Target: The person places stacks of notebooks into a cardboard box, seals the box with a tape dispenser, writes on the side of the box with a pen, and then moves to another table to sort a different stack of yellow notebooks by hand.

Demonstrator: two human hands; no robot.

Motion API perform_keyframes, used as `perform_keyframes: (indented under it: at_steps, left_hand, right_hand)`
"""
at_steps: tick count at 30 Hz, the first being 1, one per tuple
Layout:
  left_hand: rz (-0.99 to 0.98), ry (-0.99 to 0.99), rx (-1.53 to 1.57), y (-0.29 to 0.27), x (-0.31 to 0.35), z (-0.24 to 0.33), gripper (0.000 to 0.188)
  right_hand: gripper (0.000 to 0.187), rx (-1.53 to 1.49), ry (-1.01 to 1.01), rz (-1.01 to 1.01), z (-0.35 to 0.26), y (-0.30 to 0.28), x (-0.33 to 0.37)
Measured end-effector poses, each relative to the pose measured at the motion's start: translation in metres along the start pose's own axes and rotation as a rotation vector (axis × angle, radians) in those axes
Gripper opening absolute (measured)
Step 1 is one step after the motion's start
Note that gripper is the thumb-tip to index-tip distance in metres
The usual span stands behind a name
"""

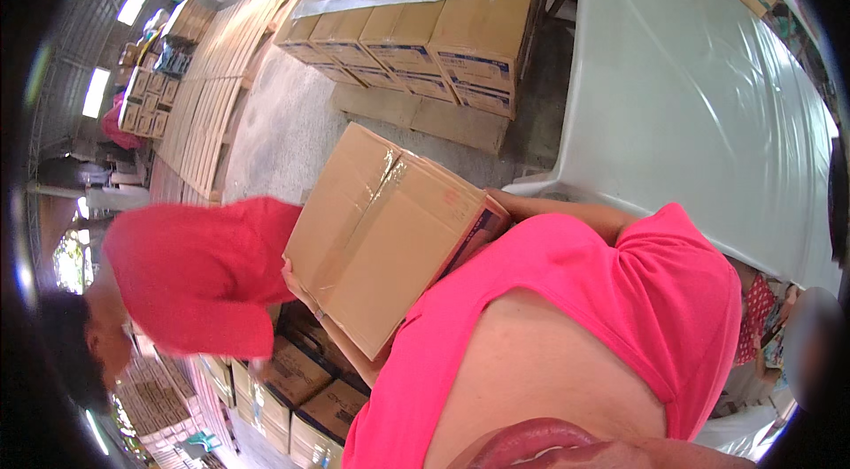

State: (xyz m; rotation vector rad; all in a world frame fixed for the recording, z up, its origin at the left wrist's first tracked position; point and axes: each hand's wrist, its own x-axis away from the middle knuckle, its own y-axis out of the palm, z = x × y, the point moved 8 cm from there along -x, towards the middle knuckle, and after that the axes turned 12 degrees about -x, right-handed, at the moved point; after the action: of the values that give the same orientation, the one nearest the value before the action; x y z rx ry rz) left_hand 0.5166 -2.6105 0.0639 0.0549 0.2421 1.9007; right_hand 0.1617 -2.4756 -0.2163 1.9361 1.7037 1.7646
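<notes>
Left hand [298, 285] grasps the box [381, 234], seemingly mid-carry; right hand hidden, grip unclear. Moving it needs level support.

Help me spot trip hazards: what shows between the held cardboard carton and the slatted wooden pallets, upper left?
In the head view, a strip of grey concrete floor shows between the cardboard carton and the slatted wooden pallets.

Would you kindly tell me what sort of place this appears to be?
It is probably a warehouse or packing area: cardboard cartons stand stacked in rows, slatted wooden pallets lie on the floor, and a large taped carton is held below the camera.
</notes>
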Motion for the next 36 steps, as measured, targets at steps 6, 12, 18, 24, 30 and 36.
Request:
perform_keyframes:
  at_steps: [6, 12, 18, 24, 30, 36]
  left_hand:
    - [-0.072, -0.032, 0.024, 0.087, -0.079, -0.026, 0.042]
    - [-0.214, -0.142, 0.068, 0.217, -0.150, -0.093, 0.043]
    - [-0.612, -0.545, 0.373, 0.421, -0.177, -0.206, 0.043]
    - [-0.837, -0.012, -0.268, 0.529, -0.107, -0.209, 0.006]
    - [-0.929, -0.217, -0.158, 0.592, -0.143, -0.195, 0.013]
    - [-1.068, 0.142, -0.323, 0.600, -0.195, -0.166, 0.009]
  right_hand:
    - [0.057, 0.167, -0.229, 0.100, -0.134, -0.004, -0.025]
    - [0.056, 0.441, -0.653, 0.176, -0.372, -0.008, -0.006]
    - [0.050, 0.289, -1.093, 0.251, -0.622, -0.062, 0.046]
    - [0.056, -0.124, -1.137, 0.599, -0.612, -0.087, 0.063]
    - [0.056, -0.045, -1.173, 0.714, -0.529, -0.067, 0.050]
    - [0.058, 0.189, -1.206, 1.061, -0.525, -0.066, 0.070]
